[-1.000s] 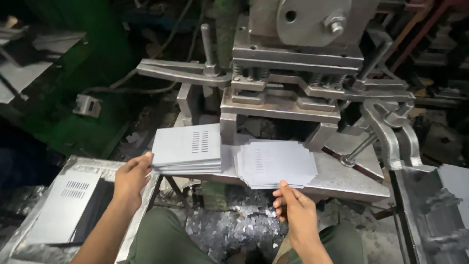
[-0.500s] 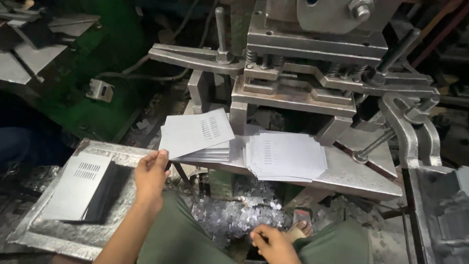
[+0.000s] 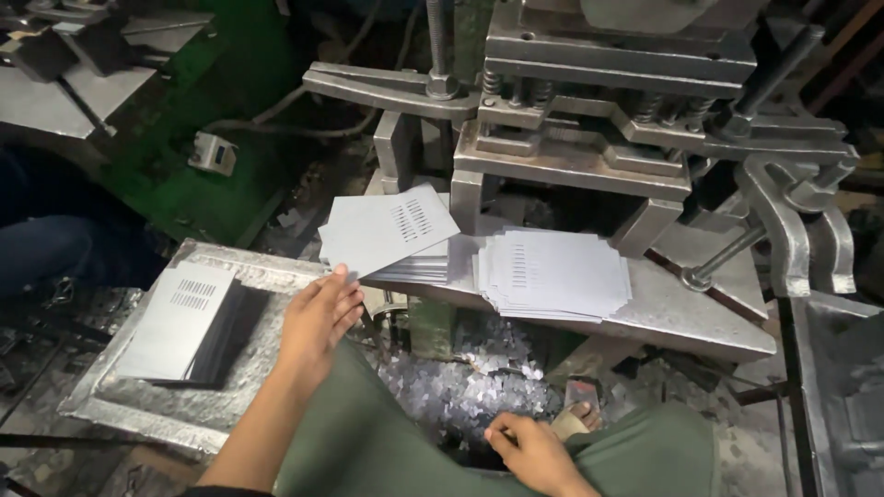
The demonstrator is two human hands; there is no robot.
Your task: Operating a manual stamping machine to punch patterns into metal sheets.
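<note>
Fingers of the left hand (image 3: 318,317) pinched the near corner of the top slotted metal sheet (image 3: 387,230), lifted askew off its stack (image 3: 410,269) at the left end of the press bed (image 3: 681,317). Thin, light, springy, sharp-edged, it seemed best gripped by an edge. The right hand (image 3: 529,451) rested loosely curled and empty on the knee.
</note>
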